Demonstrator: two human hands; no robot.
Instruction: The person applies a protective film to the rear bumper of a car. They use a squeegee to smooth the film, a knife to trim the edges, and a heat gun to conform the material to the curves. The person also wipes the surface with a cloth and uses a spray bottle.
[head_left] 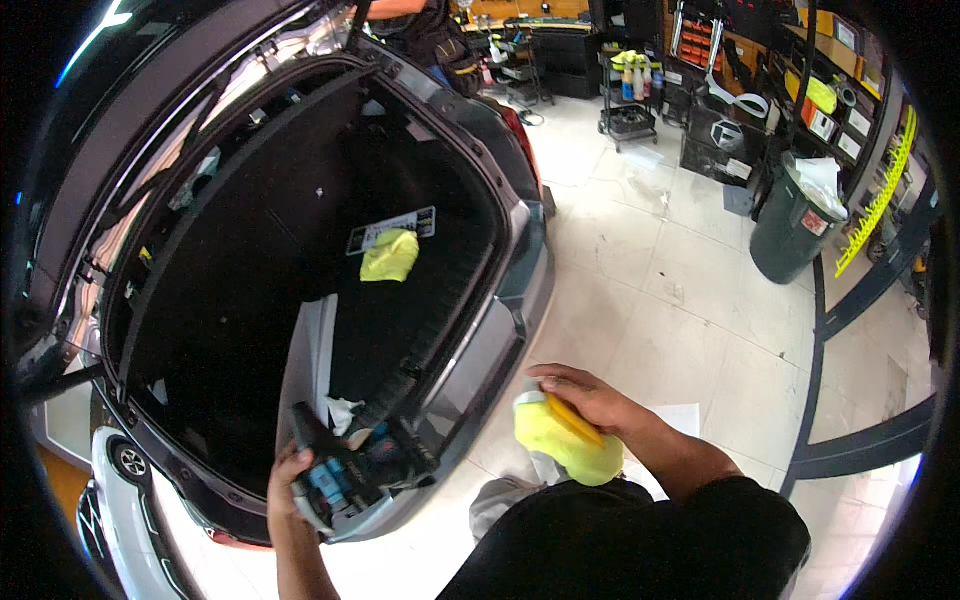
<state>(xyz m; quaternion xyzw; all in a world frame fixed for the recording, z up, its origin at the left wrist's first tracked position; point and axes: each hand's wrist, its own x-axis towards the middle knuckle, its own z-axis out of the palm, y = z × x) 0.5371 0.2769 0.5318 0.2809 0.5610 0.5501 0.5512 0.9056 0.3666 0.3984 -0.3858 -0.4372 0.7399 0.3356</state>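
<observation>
My left hand (288,482) is closed on the left side of a black open holder (350,478) with blue items in it, at the rear edge of the car's open boot. What exactly the holder contains is too small to tell. My right hand (592,396) grips a bright yellow cloth (560,445) in front of my body, to the right of the bumper. A darker yellow, flat-edged piece (575,420) shows under my fingers against the cloth. Inside the boot, another yellow cloth (390,256) lies partly over a number plate (420,222).
A long grey panel (312,350) and a crumpled white wipe (343,413) lie in the boot. The raised tailgate (110,150) hangs at the left. A dark bin (785,235) and a bottle trolley (630,95) stand beyond. Another person (425,35) is past the car.
</observation>
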